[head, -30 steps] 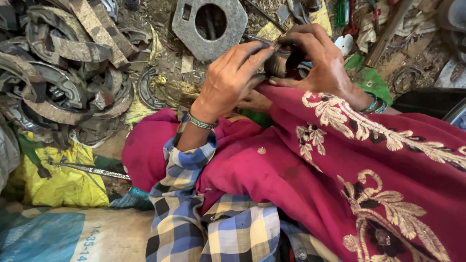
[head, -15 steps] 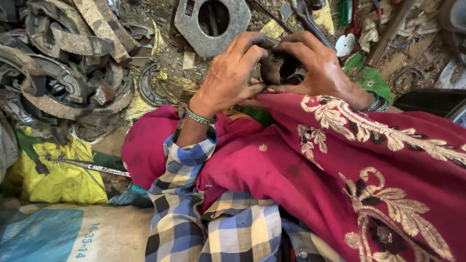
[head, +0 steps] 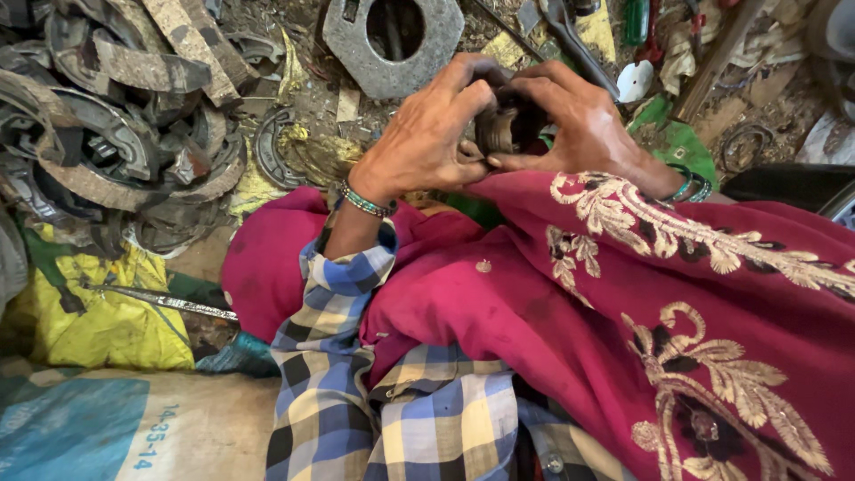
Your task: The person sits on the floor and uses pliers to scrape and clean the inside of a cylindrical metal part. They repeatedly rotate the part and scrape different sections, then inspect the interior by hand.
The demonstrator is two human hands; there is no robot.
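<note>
A wide magenta cloth with gold embroidered scrollwork (head: pixel 677 330) fills the lower right of the view, draped over the person's lap and right arm. Beside it runs the blue, white and yellow checked shirt sleeve (head: pixel 356 356) of the left arm. At lower left lies a pale woven sack with a blue patch (head: pixel 116 428), and above it a crumpled yellow plastic sheet (head: pixel 98 312) with a thin metal rod (head: pixel 160 300) lying across it. The upper left holds a heap of worn, curved grey brake shoes (head: pixel 116 125) on the dirt floor (head: pixel 307 98). At top centre sits a grey octagonal metal plate with a round hole (head: pixel 392 40).

The left hand (head: pixel 427 142), with a beaded green bracelet (head: pixel 363 200) at the wrist, and the right hand (head: pixel 583 125), with green bangles (head: pixel 690 187), meet above the cloth. Between them is a small dark, rusty round metal part (head: pixel 503 129), held clear of the floor, just above the edge of the magenta cloth. The left fingers (head: pixel 468 98) curl over its top and left side, thumb pressed against it from below; the right fingers (head: pixel 543 89) wrap its far side, thumb tip touching its lower edge. Both hands are closed around it.
</note>
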